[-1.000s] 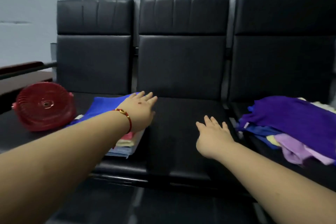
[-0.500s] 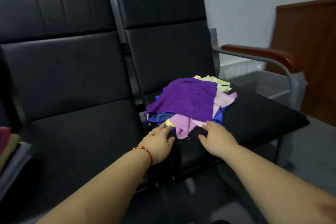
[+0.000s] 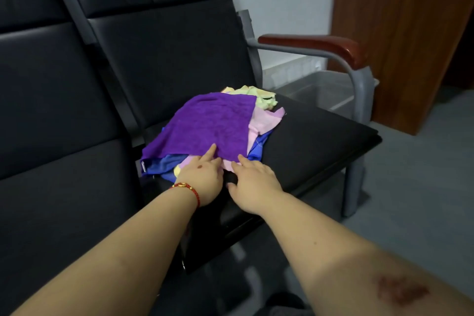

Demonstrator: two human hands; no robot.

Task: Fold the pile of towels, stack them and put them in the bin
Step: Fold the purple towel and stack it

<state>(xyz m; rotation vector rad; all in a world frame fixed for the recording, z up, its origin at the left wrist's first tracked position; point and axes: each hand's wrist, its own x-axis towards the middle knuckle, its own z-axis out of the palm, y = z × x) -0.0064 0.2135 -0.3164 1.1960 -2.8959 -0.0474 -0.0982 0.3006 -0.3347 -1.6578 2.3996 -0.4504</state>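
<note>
A loose pile of towels lies on the seat of the right-hand black chair, with a purple towel spread on top and pink, blue and pale yellow ones under it. My left hand, with a red bracelet at the wrist, is at the purple towel's near edge: the index finger lies on top and the other fingers curl at the edge. My right hand sits beside it, its fingertips touching the pink cloth under that edge. A clear plastic bin stands on the floor beyond the chair's armrest.
The chair has a grey metal armrest with a brown pad on its right side. A second black seat adjoins on the left. A wooden cabinet stands at the right, with grey floor in front of it.
The view has swung right from the middle seat to the towel pile. Both hands have moved forward onto the pile's near edge, and the left index now lies on the purple towel.
</note>
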